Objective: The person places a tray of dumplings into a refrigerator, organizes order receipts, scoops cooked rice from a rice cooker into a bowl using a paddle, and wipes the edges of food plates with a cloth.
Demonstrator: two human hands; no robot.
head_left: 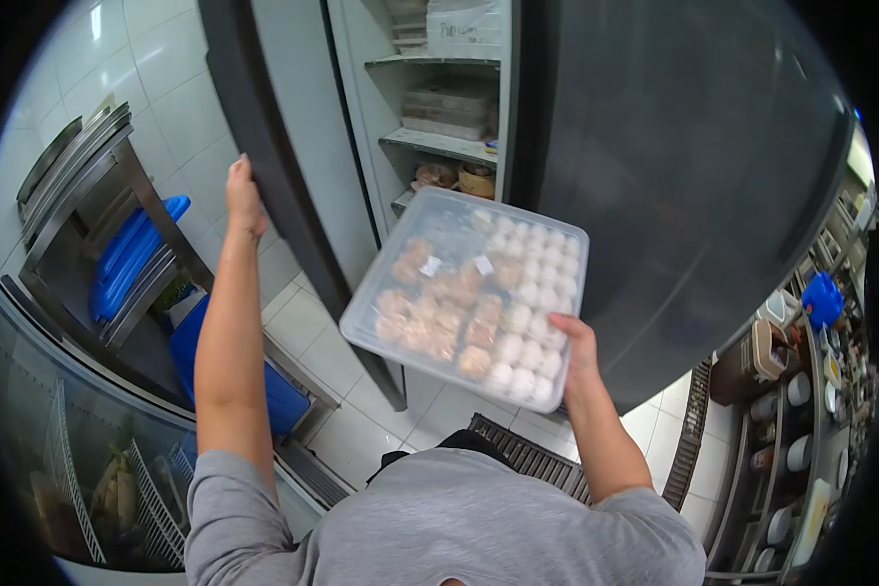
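Clear plastic makes the big flat box (444, 217), which sits up in the air at the middle of the scene, tipped a bit, in front of the open fridge (354, 78). The right hand (578, 352) holds it by its near right side, thumb on top; its other fingers are hidden under the box. White balls (542, 283) fill the right part of the box in rows. Tan lumps (425, 317) lie on the left, and two small white tags (431, 266) show there too.

The left hand (246, 202) is up on the outer edge of the dark door (281, 166), well apart from the box. Its fingers are partly hidden, so I can't tell how tight it is.

Far back, the fridge has shelves (444, 145) with tubs (449, 98) and a brown basket (477, 183). Another big dark door (684, 176) is on the right. On the left stands a metal rack (156, 195) with a blue tub (132, 256). Bowls (799, 453) sit on the far right. White tiles (327, 356) cover the floor.
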